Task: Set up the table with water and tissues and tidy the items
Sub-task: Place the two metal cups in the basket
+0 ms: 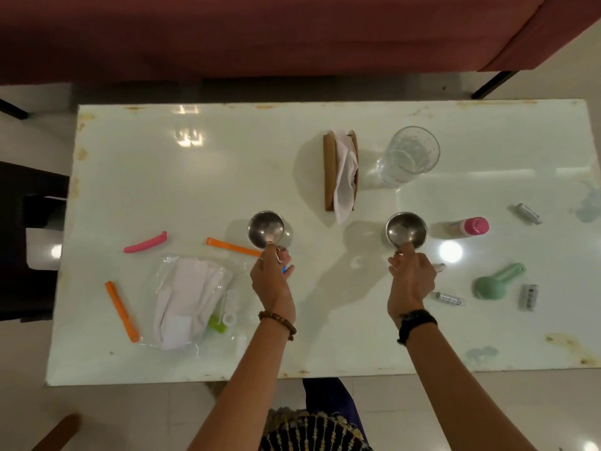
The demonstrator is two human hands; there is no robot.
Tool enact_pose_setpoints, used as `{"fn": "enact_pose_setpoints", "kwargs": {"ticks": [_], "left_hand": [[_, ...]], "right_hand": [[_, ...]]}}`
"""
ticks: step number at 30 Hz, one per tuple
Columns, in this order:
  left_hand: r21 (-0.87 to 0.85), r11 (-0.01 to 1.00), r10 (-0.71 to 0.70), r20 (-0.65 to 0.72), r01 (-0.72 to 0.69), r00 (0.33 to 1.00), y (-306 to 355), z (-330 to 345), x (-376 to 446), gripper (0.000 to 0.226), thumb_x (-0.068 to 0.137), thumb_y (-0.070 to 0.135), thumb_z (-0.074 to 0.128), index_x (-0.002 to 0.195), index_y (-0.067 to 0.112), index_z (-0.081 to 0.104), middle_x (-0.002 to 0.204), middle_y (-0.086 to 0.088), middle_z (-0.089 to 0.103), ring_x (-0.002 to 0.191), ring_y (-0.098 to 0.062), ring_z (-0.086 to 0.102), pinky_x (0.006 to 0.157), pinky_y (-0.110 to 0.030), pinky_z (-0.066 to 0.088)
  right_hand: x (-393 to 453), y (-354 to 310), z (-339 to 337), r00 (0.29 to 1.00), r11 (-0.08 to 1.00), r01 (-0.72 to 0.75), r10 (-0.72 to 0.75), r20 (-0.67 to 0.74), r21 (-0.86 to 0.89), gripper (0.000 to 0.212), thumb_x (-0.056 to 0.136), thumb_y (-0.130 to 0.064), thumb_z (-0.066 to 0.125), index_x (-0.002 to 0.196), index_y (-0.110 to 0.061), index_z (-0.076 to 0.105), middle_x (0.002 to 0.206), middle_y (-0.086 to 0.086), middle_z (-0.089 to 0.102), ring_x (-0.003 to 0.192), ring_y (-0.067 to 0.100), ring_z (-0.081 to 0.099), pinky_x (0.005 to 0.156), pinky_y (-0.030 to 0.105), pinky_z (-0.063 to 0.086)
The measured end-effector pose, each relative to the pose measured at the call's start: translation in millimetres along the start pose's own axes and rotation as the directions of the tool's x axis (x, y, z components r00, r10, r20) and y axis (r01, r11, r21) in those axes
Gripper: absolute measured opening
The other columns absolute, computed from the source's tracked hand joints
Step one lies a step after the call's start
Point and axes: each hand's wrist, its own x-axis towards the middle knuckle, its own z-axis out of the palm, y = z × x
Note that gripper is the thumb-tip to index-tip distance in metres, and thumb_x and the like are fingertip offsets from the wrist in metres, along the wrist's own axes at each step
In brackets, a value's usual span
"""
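Observation:
Two steel cups stand on the white glass table [195,177]. My left hand [272,281] pinches the near rim of the left steel cup [266,229]. My right hand [410,276] pinches the near rim of the right steel cup [406,230]. Behind them, a brown tissue holder [331,170] holds white tissue [346,177]. A clear glass jug [408,156] with water stands to its right. Near my left arm lies a clear bag of white tissues [188,297].
Clips lie at the left: a pink one [145,244] and two orange ones [232,247] [122,310]. At the right are a pink-capped bottle [468,226], a green tool [497,281] and small silver packs [528,213] [528,297]. A red sofa [260,34] runs behind the table.

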Motion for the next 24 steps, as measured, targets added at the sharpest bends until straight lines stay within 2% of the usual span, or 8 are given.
{"fn": "enact_pose_setpoints", "kwargs": {"ticks": [2,6,10,12,14,17,20,24], "left_hand": [[-0.009,1.000,-0.003,0.014,0.003,1.000,6.9,-17.1,-4.1,0.031,0.088,0.018,0.054,0.058,0.011,0.056,0.075,-0.007,0.062,0.082,-0.020,0.062,0.077,-0.030,0.053],[-0.058,0.998,0.036,0.103,-0.030,0.994,36.9,-69.5,-5.7,0.031,0.090,0.016,0.053,0.059,0.012,0.060,0.075,-0.007,0.067,0.085,-0.022,0.066,0.075,-0.028,0.054],[-0.111,0.989,0.115,0.114,-0.103,0.987,90.1,-135.9,12.6,0.035,0.091,0.016,0.053,0.057,0.012,0.060,0.069,-0.004,0.070,0.079,-0.019,0.067,0.072,-0.026,0.054],[-0.135,0.979,0.166,0.099,-0.152,0.981,127.5,-173.3,31.1,0.034,0.091,0.017,0.054,0.058,0.011,0.060,0.071,-0.005,0.070,0.078,-0.017,0.068,0.069,-0.023,0.056],[-0.152,0.967,0.216,0.068,-0.204,0.974,168.1,-213.7,52.5,0.035,0.091,0.020,0.055,0.057,0.013,0.060,0.072,-0.004,0.071,0.076,-0.014,0.068,0.067,-0.019,0.057],[-0.186,0.950,0.253,-0.009,-0.251,0.967,226.8,-266.1,81.8,0.032,0.089,0.023,0.058,0.059,0.014,0.062,0.076,-0.008,0.069,0.079,-0.017,0.066,0.073,-0.023,0.053],[-0.207,0.933,0.280,-0.095,-0.294,0.955,282.4,-314.0,112.7,0.029,0.086,0.023,0.063,0.058,0.014,0.064,0.074,-0.007,0.069,0.078,-0.017,0.066,0.077,-0.025,0.055],[-0.252,0.910,0.289,-0.185,-0.329,0.939,343.7,-368.9,158.8,0.023,0.083,0.026,0.066,0.064,0.014,0.067,0.064,0.001,0.068,0.071,-0.012,0.064,0.074,-0.023,0.055]], "right_hand": [[-31.8,3.4,1.7,0.998,0.999,0.049,-0.049,0.032,-0.004,0.025,0.086,-0.024,0.056,0.067,-0.009,0.054,0.069,-0.002,0.061,0.079,0.016,0.064,0.079,0.034,0.050],[-108.4,7.3,21.3,0.973,0.983,0.179,-0.170,0.159,-0.045,0.030,0.089,-0.023,0.054,0.075,0.003,0.053,0.066,0.000,0.059,0.078,0.016,0.064,0.076,0.033,0.050],[-192.5,4.3,67.6,0.911,0.966,0.258,-0.232,0.341,-0.032,0.026,0.088,-0.025,0.054,0.077,-0.002,0.056,0.069,0.002,0.058,0.074,0.018,0.060,0.075,0.034,0.049],[-236.9,2.0,103.3,0.859,0.950,0.311,-0.269,0.436,-0.025,0.024,0.086,-0.030,0.053,0.078,-0.009,0.061,0.074,0.004,0.065,0.079,0.018,0.064,0.075,0.035,0.049],[-282.5,1.0,144.8,0.802,0.935,0.355,-0.294,0.519,-0.019,0.026,0.089,-0.028,0.053,0.082,-0.004,0.061,0.082,0.016,0.066,0.080,0.019,0.064,0.076,0.038,0.050],[-343.9,-1.5,205.1,0.713,0.910,0.415,-0.317,0.625,-0.011,0.026,0.092,-0.022,0.052,0.084,0.001,0.060,0.086,0.026,0.065,0.080,0.028,0.064,0.075,0.040,0.050],[-400.1,-3.4,265.0,0.625,0.890,0.456,-0.314,0.714,-0.008,0.028,0.091,-0.026,0.053,0.081,-0.001,0.061,0.082,0.018,0.068,0.081,0.024,0.066,0.077,0.046,0.052],[-462.1,-9.3,347.0,0.482,0.824,0.566,-0.357,0.800,0.027,0.034,0.090,-0.031,0.051,0.084,0.001,0.061,0.085,0.022,0.067,0.084,0.038,0.062,0.076,0.052,0.052]]}}
